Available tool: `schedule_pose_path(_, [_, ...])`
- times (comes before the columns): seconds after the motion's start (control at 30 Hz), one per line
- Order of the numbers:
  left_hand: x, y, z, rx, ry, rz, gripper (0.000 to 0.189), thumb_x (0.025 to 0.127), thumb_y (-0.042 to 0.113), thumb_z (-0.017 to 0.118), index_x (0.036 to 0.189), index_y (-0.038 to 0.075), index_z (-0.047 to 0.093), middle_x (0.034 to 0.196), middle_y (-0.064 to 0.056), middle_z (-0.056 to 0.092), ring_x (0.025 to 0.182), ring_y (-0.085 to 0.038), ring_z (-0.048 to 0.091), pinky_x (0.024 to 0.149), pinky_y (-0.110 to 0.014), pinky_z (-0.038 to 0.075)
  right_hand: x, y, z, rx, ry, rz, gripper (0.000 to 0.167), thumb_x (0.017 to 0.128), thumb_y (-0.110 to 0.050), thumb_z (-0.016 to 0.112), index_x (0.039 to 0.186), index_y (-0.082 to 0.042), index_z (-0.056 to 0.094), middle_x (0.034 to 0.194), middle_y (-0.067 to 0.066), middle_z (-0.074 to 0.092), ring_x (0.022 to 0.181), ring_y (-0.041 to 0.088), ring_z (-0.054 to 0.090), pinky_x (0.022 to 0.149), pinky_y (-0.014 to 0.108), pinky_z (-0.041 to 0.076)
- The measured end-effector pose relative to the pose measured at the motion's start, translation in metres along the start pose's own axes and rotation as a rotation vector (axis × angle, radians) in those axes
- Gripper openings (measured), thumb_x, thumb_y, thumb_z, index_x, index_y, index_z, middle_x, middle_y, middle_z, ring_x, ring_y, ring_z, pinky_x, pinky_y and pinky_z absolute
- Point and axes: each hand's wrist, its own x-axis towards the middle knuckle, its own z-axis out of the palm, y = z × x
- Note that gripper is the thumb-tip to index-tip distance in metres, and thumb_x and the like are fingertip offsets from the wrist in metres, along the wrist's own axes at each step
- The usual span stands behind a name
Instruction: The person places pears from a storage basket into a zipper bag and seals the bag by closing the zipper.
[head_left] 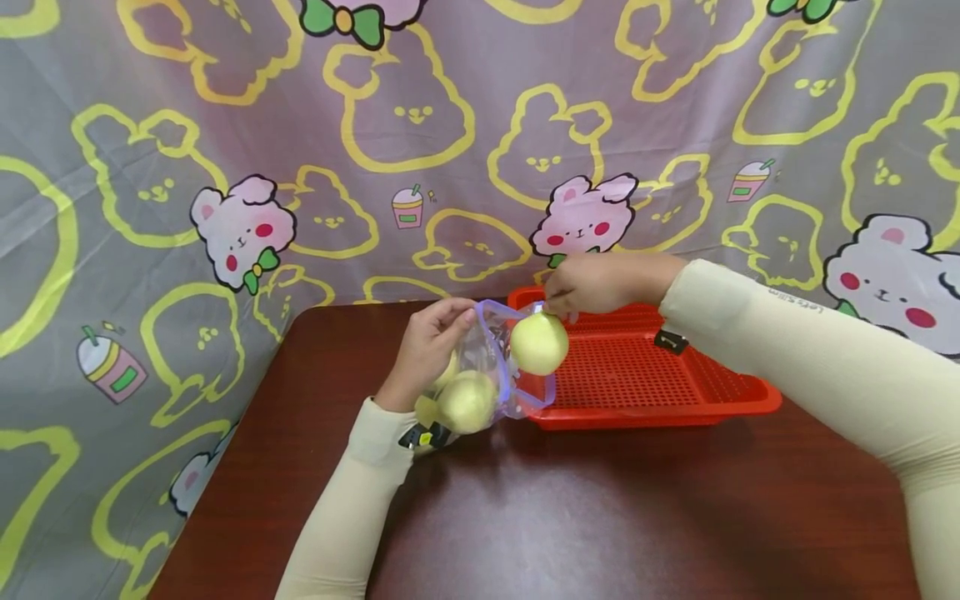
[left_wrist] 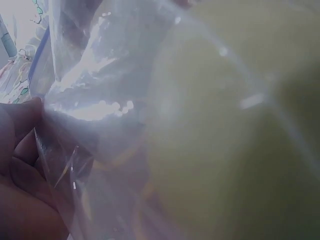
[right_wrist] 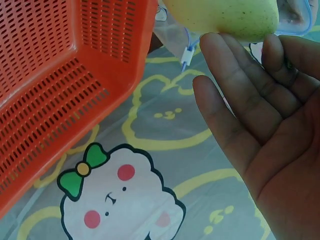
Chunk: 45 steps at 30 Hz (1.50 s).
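My left hand pinches the edge of a clear plastic bag with a purple rim, holding it above the table. Inside the bag hang yellow-green pears, at least two; one fills much of the left wrist view, blurred through the plastic. In the head view my right hand holds another pear from above, at the bag's mouth. The right wrist view shows this speckled pear at the tips of thumb and fingers, with the other fingers fairly straight.
A red perforated plastic basket stands on the dark brown table, behind and right of the bag, under my right forearm. Behind the table hangs a grey cloth printed with cartoon bears and rabbits.
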Motion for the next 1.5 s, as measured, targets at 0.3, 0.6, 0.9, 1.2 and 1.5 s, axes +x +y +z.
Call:
schedule_pose_path(0.3, [0.002, 0.001, -0.001, -0.017, -0.007, -0.007, 0.015, 0.095, 0.0, 0.06, 0.104, -0.01, 0.067, 0.089, -0.021, 0.069, 0.075, -0.031, 0.061, 0.067, -0.023, 0.048, 0.001, 0.002, 0.012, 0.185, 0.016, 0.033, 0.028, 0.102, -0.02, 0.051, 0.082, -0.01, 0.068, 0.08, 0.004, 0.068, 0.074, 0.014, 0.069, 0.084, 0.038, 0.051])
schedule_pose_path(0.6, [0.0, -0.002, -0.001, -0.018, 0.032, -0.002, 0.013, 0.094, 0.0, 0.061, 0.101, -0.01, 0.067, 0.086, -0.02, 0.069, 0.068, -0.028, 0.059, 0.064, -0.022, 0.046, 0.005, 0.011, 0.033, 0.452, 0.033, 0.072, 0.028, 0.101, -0.016, 0.052, 0.086, 0.0, 0.069, 0.081, 0.008, 0.07, 0.077, 0.023, 0.07, 0.075, 0.035, 0.055])
schedule_pose_path(0.9, [0.002, -0.003, 0.0, -0.015, 0.031, -0.003, 0.013, 0.094, -0.001, 0.061, 0.101, -0.011, 0.067, 0.087, -0.022, 0.069, 0.071, -0.023, 0.06, 0.064, -0.022, 0.046, 0.006, 0.024, 0.055, 0.707, 0.07, 0.072, 0.027, 0.102, -0.012, 0.049, 0.091, 0.004, 0.068, 0.093, 0.019, 0.069, 0.086, 0.032, 0.07, 0.085, 0.04, 0.053])
schedule_pose_path(1.2, [0.003, -0.002, 0.001, -0.033, 0.031, -0.006, 0.013, 0.094, -0.002, 0.061, 0.101, -0.011, 0.067, 0.087, -0.025, 0.068, 0.07, -0.03, 0.059, 0.063, -0.022, 0.044, 0.006, 0.025, 0.078, 0.901, 0.059, 0.011, 0.028, 0.102, -0.015, 0.053, 0.102, 0.01, 0.066, 0.096, 0.02, 0.07, 0.092, 0.034, 0.069, 0.089, 0.042, 0.051])
schedule_pose_path(1.5, [0.001, -0.002, 0.001, -0.034, 0.019, -0.01, 0.013, 0.094, -0.002, 0.061, 0.101, -0.011, 0.067, 0.087, -0.021, 0.069, 0.071, -0.012, 0.058, 0.063, -0.022, 0.045, 0.009, 0.024, 0.091, 0.87, 0.031, 0.026, 0.027, 0.1, -0.018, 0.055, 0.098, 0.006, 0.068, 0.094, 0.019, 0.07, 0.089, 0.032, 0.069, 0.087, 0.042, 0.053])
